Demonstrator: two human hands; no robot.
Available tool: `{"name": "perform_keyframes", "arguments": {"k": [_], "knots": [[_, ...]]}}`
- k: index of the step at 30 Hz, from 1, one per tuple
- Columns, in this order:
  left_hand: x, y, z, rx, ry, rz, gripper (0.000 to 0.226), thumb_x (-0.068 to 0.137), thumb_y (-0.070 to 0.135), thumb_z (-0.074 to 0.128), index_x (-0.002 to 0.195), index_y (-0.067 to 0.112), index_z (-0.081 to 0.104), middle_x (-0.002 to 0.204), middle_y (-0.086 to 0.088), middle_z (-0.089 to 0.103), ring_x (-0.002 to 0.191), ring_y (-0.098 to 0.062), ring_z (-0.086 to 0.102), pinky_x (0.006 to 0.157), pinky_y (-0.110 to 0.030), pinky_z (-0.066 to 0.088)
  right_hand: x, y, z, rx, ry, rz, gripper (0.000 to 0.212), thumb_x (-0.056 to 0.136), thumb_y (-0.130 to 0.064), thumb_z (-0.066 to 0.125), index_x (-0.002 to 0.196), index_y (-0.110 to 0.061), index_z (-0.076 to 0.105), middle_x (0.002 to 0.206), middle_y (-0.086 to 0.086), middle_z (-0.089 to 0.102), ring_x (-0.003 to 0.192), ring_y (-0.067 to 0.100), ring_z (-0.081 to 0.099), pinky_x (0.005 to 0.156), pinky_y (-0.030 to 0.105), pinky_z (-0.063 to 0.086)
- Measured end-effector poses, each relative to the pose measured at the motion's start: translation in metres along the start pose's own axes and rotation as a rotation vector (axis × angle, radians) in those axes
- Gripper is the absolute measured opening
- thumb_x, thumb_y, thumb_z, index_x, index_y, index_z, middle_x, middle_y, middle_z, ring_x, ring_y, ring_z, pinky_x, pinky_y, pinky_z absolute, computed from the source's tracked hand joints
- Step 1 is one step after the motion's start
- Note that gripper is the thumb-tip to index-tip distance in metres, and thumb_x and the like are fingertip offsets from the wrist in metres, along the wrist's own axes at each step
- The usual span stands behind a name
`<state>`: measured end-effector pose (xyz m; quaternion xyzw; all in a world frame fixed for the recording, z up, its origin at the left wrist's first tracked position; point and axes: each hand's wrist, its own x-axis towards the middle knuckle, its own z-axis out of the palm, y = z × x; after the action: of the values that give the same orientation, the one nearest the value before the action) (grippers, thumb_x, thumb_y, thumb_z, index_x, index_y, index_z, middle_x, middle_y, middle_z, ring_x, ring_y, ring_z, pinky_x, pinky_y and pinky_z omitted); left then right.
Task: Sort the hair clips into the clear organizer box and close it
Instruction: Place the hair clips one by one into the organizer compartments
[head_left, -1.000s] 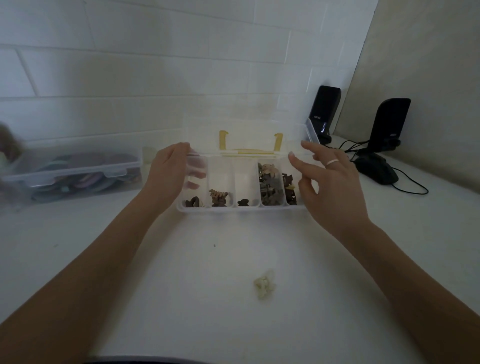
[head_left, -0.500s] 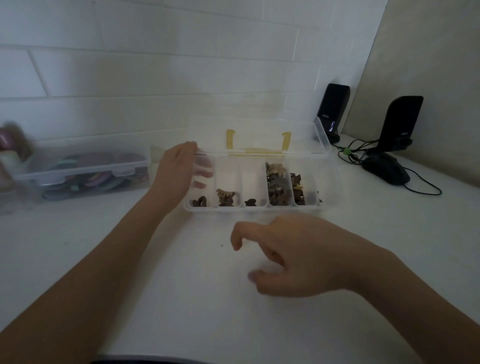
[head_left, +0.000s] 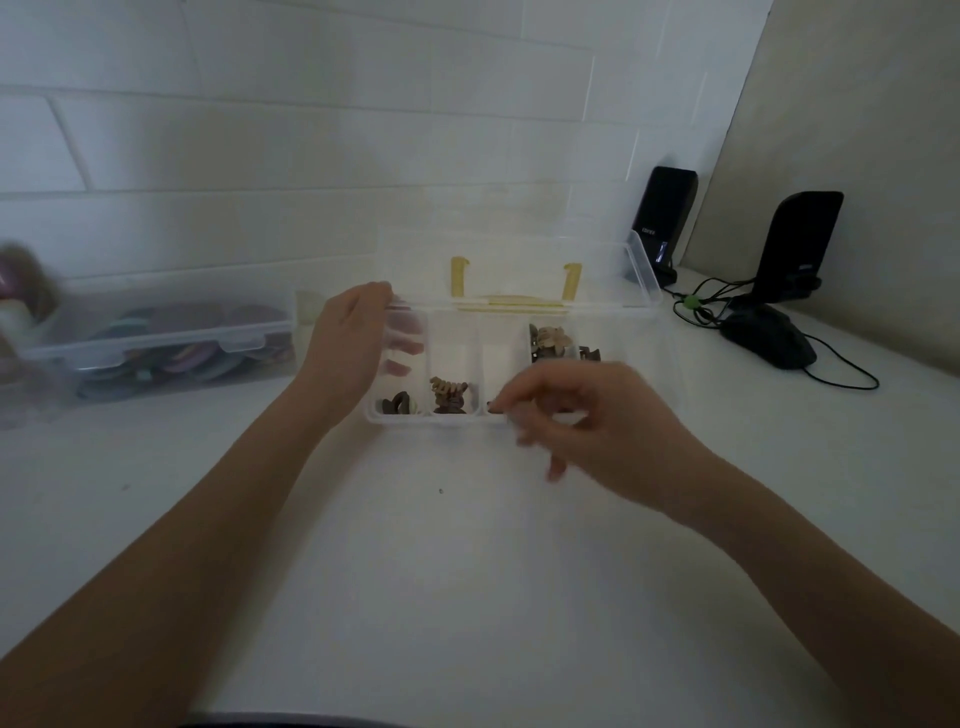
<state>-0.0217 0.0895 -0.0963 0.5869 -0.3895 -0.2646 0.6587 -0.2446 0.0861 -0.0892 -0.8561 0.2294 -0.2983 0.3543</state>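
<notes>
The clear organizer box (head_left: 400, 419) stands open on the white table, its lid (head_left: 519, 260) leaning back with two yellow latches. A dark clip (head_left: 395, 404) lies in the leftmost compartment and a brown clip (head_left: 448, 391) in the one beside it. A pile of brown and tan clips (head_left: 550, 340) fills a compartment further right. My left hand (head_left: 348, 343) grips the box's left end, fingers inside the wall. My right hand (head_left: 587, 415) hovers over the front rim near the middle, fingers pinched together. The pale clip is hidden inside them.
A second clear box (head_left: 156, 338) with coloured items sits at the left by the wall. Two black speakers (head_left: 662, 218) (head_left: 797, 244), a black mouse (head_left: 769, 338) and cables lie at the right. The tiled wall is close behind the organizer.
My right hand dropped onto the pale clip lying on the table, closed on it and rose to the box's front rim. That clip is gone from the table. My left hand stayed.
</notes>
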Motion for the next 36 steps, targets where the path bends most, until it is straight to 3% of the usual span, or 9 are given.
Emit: {"name": "perform_keyframes", "arguments": {"k": [4, 7, 11, 14, 19, 26, 30, 36], "knots": [[0.001, -0.001, -0.001, -0.013, -0.005, 0.006, 0.024, 0.094, 0.021, 0.038, 0.079, 0.011, 0.055, 0.075, -0.009, 0.063, 0.047, -0.012, 0.059, 0.052, -0.031, 0.049, 0.008, 0.015, -0.018, 0.083, 0.45, -0.003, 0.023, 0.086, 0.003, 0.06, 0.097, -0.015, 0.069, 0.089, 0.002, 0.071, 0.075, 0.014, 0.069, 0.063, 0.027, 0.059], [0.001, -0.001, -0.002, -0.015, -0.007, 0.016, 0.024, 0.094, 0.021, 0.038, 0.081, 0.011, 0.055, 0.074, -0.008, 0.063, 0.048, -0.012, 0.06, 0.053, -0.032, 0.05, 0.009, 0.024, -0.036, 0.113, 0.609, 0.001, 0.018, 0.09, -0.004, 0.057, 0.102, -0.014, 0.066, 0.098, 0.009, 0.067, 0.08, 0.013, 0.07, 0.057, 0.025, 0.058], [0.001, -0.002, -0.001, -0.012, -0.006, 0.024, 0.024, 0.094, 0.02, 0.038, 0.082, 0.008, 0.055, 0.073, -0.008, 0.063, 0.048, -0.012, 0.059, 0.052, -0.03, 0.049, 0.008, 0.03, -0.044, 0.079, 0.598, 0.012, 0.022, 0.086, -0.007, 0.064, 0.104, -0.018, 0.065, 0.094, 0.003, 0.069, 0.081, 0.013, 0.067, 0.054, 0.021, 0.054], [0.0, -0.001, -0.002, -0.015, -0.01, 0.032, 0.024, 0.093, 0.019, 0.038, 0.081, 0.008, 0.055, 0.072, -0.008, 0.062, 0.048, -0.013, 0.059, 0.052, -0.03, 0.049, 0.008, 0.026, -0.038, 0.006, 0.571, -0.002, 0.021, 0.081, -0.012, 0.07, 0.097, -0.023, 0.064, 0.086, -0.01, 0.069, 0.079, 0.005, 0.064, 0.057, 0.022, 0.053], [-0.003, 0.0, -0.001, 0.015, -0.011, 0.081, 0.025, 0.093, 0.016, 0.036, 0.077, 0.01, 0.054, 0.071, -0.007, 0.061, 0.05, -0.012, 0.06, 0.053, -0.031, 0.049, 0.006, 0.022, -0.026, -0.164, 0.496, -0.073, 0.023, 0.074, -0.021, 0.076, 0.094, -0.027, 0.065, 0.082, -0.017, 0.064, 0.079, 0.006, 0.057, 0.063, 0.017, 0.046], [-0.004, 0.0, -0.001, 0.02, 0.002, 0.114, 0.028, 0.094, 0.014, 0.035, 0.073, 0.011, 0.053, 0.07, -0.006, 0.06, 0.049, -0.009, 0.06, 0.054, -0.032, 0.05, 0.002, 0.024, -0.021, -0.373, 0.513, -0.081, 0.023, 0.082, -0.023, 0.07, 0.101, -0.032, 0.061, 0.09, -0.028, 0.049, 0.084, -0.016, 0.046, 0.071, -0.002, 0.032], [-0.006, 0.001, -0.001, 0.037, 0.0, 0.144, 0.029, 0.095, 0.015, 0.033, 0.073, 0.012, 0.053, 0.071, -0.004, 0.061, 0.052, -0.009, 0.061, 0.056, -0.033, 0.051, 0.004, 0.028, -0.021, -0.407, 0.526, -0.136, 0.024, 0.085, -0.022, 0.066, 0.107, -0.03, 0.063, 0.094, -0.031, 0.05, 0.088, -0.009, 0.045, 0.076, 0.003, 0.034], [-0.011, 0.0, 0.002, 0.092, -0.002, 0.226, 0.032, 0.098, 0.02, 0.034, 0.075, 0.013, 0.055, 0.072, -0.005, 0.062, 0.056, -0.009, 0.062, 0.057, -0.036, 0.054, 0.005, 0.032, -0.018, -0.488, 0.592, -0.216, 0.024, 0.088, -0.018, 0.063, 0.111, -0.023, 0.064, 0.101, -0.017, 0.054, 0.093, 0.001, 0.044, 0.082, 0.018, 0.038]]}}
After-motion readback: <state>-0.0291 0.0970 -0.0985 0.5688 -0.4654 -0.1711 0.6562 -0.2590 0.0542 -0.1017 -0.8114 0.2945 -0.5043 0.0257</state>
